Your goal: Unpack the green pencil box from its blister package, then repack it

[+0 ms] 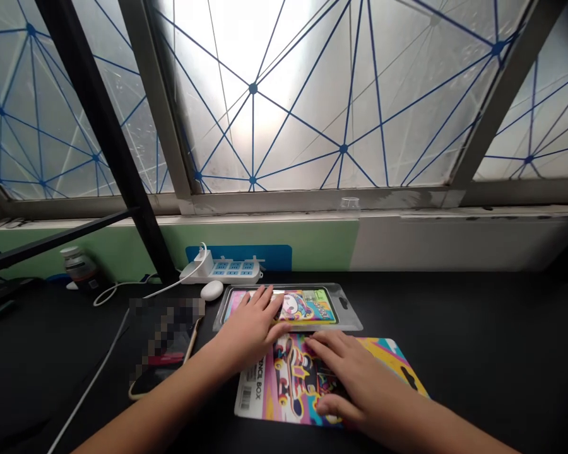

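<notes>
Desk point(492, 353) stretches way past the printed card's point(298, 378) right edge | card's lying flat, clear tray point(351, 320) just behind it | left hand point(253, 326) flat on tray, fingers kinda spread | right hand point(357, 373) resting on card, thumb out, nothing gripped

Left forearm: bare, slanting in from the near left of the printed card point(296, 381).
Left wrist point(228, 347): near the card's far left corner.
Left hand point(255, 321): palm down, mostly beyond the card's far edge.
Left fingers point(261, 301): slightly spread, pointing away from the card.
Left thumb point(279, 330): out to the side, near the card's far edge.
Right forearm point(426, 419): bare, slanting in from the card's near right.
Right hand point(348, 366): palm down over the card, its grasp loose.
Right fingers point(325, 343): close together, reaching toward the card's far edge.
Right thumb point(337, 405): apart from the fingers, over the card's nearer part.
</notes>
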Motion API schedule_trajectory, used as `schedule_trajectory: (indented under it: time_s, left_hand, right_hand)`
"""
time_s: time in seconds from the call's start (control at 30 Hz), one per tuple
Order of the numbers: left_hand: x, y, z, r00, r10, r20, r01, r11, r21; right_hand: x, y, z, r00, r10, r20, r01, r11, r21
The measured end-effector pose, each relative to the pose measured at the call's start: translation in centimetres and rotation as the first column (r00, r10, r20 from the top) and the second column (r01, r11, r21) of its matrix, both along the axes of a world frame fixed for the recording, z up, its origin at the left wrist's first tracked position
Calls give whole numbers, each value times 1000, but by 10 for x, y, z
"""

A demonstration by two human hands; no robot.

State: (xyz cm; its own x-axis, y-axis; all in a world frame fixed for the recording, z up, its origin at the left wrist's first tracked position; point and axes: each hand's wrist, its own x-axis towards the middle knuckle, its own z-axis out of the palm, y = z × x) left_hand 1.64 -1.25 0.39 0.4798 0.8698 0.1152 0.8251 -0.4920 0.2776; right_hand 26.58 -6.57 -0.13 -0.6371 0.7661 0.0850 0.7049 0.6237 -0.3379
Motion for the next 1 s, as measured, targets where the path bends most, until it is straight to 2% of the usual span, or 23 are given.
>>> schedule_trajectory:
  time_s: [0.13, 0.2, 0.37, 0.5, 0.77, 0.87, 0.93, 1.0]
  left_hand:
    - [-11, -4, -8, 1000, -20, -14, 20, 1000, 9]
    - [-12, -6, -11, 1000, -10, -26, 10, 1000, 17]
    - [-12, -8, -12, 998, 7, -65, -5, 999, 34]
    - [-11, -8, -8, 995, 19, -99, -17, 1000, 17]
    - [-14, -9, -4, 998, 50, -39, -51, 998, -27]
    - [-18, -11, 2, 998, 53, 16, -51, 994, -99]
    - [-20, -13, 6, 998, 52, 40, -45, 989, -143]
    - [-21, -15, 6, 998, 46, 49, -39, 989, -146]
  right_hand:
    - [-6, 2, -15, 991, -127, 42, 121, 985, 124]
    - [-7, 4, -19, 983, -173, 64, 163, 977, 137]
    - [-2, 7, -20, 973, -212, 91, 207, 977, 59]
    - [-2, 7, -20, 973, -225, 44, 225, 974, 14]
    - [-7, -1, -10, 971, -237, -23, 234, 969, -75]
    - [7, 2, 1, 986, -163, -45, 159, 985, -70]
    - [26, 15, 10, 986, -158, -61, 155, 986, -53]
    - [53, 36, 16, 957, -277, -82, 270, 959, -92]
